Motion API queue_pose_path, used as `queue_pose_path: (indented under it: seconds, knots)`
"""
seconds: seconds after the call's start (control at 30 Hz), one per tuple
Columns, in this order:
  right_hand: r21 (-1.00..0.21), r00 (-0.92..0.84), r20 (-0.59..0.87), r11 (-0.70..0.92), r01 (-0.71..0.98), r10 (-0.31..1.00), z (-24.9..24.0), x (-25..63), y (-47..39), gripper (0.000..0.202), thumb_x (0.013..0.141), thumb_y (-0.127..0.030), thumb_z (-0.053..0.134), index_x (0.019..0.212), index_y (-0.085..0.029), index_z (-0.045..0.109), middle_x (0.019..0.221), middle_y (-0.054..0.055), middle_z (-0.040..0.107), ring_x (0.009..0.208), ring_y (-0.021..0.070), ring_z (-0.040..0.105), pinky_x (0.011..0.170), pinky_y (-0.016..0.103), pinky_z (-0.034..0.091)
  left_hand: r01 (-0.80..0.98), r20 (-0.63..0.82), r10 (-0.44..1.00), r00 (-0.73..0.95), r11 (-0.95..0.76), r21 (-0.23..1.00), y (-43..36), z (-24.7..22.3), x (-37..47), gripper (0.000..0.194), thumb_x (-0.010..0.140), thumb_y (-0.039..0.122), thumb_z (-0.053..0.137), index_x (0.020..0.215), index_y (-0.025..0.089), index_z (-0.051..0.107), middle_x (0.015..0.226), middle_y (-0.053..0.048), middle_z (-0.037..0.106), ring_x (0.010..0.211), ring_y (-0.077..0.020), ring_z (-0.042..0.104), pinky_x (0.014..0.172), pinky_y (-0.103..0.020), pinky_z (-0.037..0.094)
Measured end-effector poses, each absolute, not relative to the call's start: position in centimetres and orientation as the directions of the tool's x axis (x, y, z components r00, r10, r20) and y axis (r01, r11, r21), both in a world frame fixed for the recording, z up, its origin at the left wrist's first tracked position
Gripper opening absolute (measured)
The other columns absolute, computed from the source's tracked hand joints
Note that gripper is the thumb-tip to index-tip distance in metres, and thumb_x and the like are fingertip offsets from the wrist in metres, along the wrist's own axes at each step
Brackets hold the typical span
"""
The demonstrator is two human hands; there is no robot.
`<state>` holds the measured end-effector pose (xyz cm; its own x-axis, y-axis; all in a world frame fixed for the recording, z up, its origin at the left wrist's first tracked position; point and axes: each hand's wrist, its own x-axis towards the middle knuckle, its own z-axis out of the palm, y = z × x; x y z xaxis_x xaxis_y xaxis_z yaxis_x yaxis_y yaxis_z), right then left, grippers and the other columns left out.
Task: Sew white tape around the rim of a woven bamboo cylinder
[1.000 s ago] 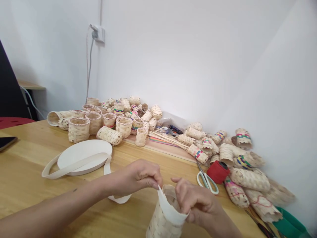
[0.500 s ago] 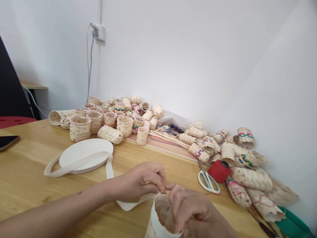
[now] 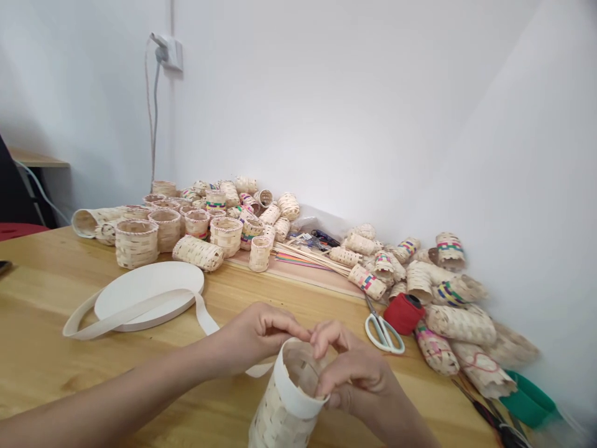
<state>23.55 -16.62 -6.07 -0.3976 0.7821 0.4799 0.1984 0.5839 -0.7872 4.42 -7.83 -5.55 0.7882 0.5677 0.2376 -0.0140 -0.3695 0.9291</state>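
A small woven basket (image 3: 282,423) of pale strips stands tilted at the bottom middle, its mouth facing up. White ribbon (image 3: 290,393) runs round its rim. At the far edge of the rim my left hand (image 3: 267,331) is closed, thumb and fingers pinching the ribbon; the exact grip is partly hidden. My right hand (image 3: 352,370) grips the rim's right side, thumb outside, with its index finger reaching toward the left fingertips. From under my left forearm the ribbon leads back to a flat white ribbon roll (image 3: 149,283) on the table.
Many woven baskets (image 3: 137,242) are piled along the wall, left and right. White-handled scissors (image 3: 385,333) lie beside a red thread spool (image 3: 403,313). A green container (image 3: 529,398) and dark-handled tools (image 3: 489,414) lie at right. A phone (image 3: 4,266) shows at the left edge.
The basket sits higher in view, showing more of its woven side. My right index finger has moved to the rim near my left fingers. The whole view has shifted slightly.
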Motion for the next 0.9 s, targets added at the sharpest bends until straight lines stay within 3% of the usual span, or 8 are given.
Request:
queue_pose_path:
  seconds: [0.13,0.23,0.37,0.47,0.57,0.7,0.8,0.9]
  knots:
    - [-0.778,-0.363,0.496,0.589,0.216,0.789,-6.0,23.9,-16.4,0.011,0.083,-0.037,0.063,0.086,-0.033,0.073,0.109,0.003,0.053,0.109,0.0213,0.050,0.096,0.040,0.039,-0.001,0.209,0.557,0.803,-0.351,0.936,-7.9,-5.1,3.9,0.024,0.083,0.030,0.054,0.091,0.019,0.074,0.084,-0.004,0.070,0.072,-0.0154,0.059,0.066,-0.025,0.046]
    - [-0.766,-0.344,0.516,0.602,0.225,0.785,-5.8,24.0,-16.3,0.011,0.083,-0.038,0.063,0.086,-0.032,0.073,0.112,0.003,0.054,0.111,0.0216,0.050,0.097,0.040,0.039,-0.027,0.192,0.514,0.836,-0.310,0.950,-7.8,-4.7,3.3,0.029,0.086,0.032,0.049,0.106,0.024,0.069,0.102,-0.004,0.069,0.093,-0.0195,0.059,0.086,-0.032,0.044]
    - [-0.764,-0.260,0.543,0.598,0.242,0.799,-5.6,24.0,-16.3,0.012,0.084,-0.037,0.063,0.085,-0.029,0.073,0.112,0.004,0.055,0.111,0.0214,0.051,0.097,0.040,0.039,-0.113,0.168,0.386,0.907,-0.161,0.980,-7.6,-4.6,3.2,0.046,0.090,0.049,0.042,0.127,0.025,0.054,0.131,-0.007,0.054,0.120,-0.0244,0.047,0.102,-0.039,0.034]
    - [-0.749,-0.241,0.549,0.599,0.282,0.800,-5.5,23.7,-16.4,0.012,0.085,-0.036,0.062,0.085,-0.028,0.072,0.112,0.004,0.056,0.110,0.0206,0.052,0.097,0.037,0.039,-0.167,0.208,0.320,0.924,-0.149,0.975,-7.8,-5.3,3.7,0.081,0.074,0.066,0.056,0.139,0.021,0.038,0.143,-0.012,0.039,0.128,-0.0304,0.036,0.104,-0.043,0.030]
    - [-0.706,-0.242,0.561,0.610,0.360,0.792,-5.5,23.2,-16.5,0.011,0.086,-0.032,0.062,0.087,-0.028,0.072,0.113,0.004,0.056,0.113,0.0211,0.049,0.098,0.036,0.038,-0.125,0.213,0.436,0.874,-0.221,0.967,-8.1,-6.5,4.4,0.104,0.057,0.064,0.072,0.141,0.019,0.030,0.143,-0.013,0.036,0.128,-0.0321,0.035,0.106,-0.043,0.028]
    - [-0.701,-0.204,0.585,0.616,0.358,0.785,-6.1,23.0,-16.4,0.017,0.084,-0.037,0.064,0.099,-0.030,0.069,0.117,0.004,0.057,0.117,0.0229,0.046,0.101,0.037,0.035,-0.063,0.233,0.506,0.830,-0.330,0.942,-8.4,-7.3,4.6,0.084,0.067,0.050,0.070,0.136,0.017,0.036,0.131,-0.013,0.049,0.112,-0.0289,0.050,0.096,-0.039,0.039]
    - [-0.809,-0.077,0.559,0.564,0.164,0.825,-6.9,23.5,-16.0,0.049,0.082,-0.056,0.056,0.125,-0.033,0.053,0.127,0.005,0.053,0.122,0.0247,0.043,0.105,0.041,0.031,-0.079,0.241,0.453,0.859,-0.346,0.935,-8.7,-6.9,4.2,0.080,0.069,0.049,0.068,0.135,0.017,0.036,0.123,-0.012,0.054,0.108,-0.0286,0.052,0.094,-0.038,0.041]
    - [-0.918,-0.094,0.397,0.393,-0.058,0.913,-7.6,23.7,-15.7,0.052,0.092,-0.057,0.033,0.136,-0.031,0.040,0.132,0.007,0.052,0.121,0.0237,0.047,0.104,0.044,0.032,-0.126,0.265,0.371,0.890,-0.359,0.925,-9.2,-6.3,3.8,0.081,0.069,0.053,0.066,0.135,0.017,0.036,0.126,-0.013,0.051,0.114,-0.0307,0.048,0.098,-0.040,0.038]
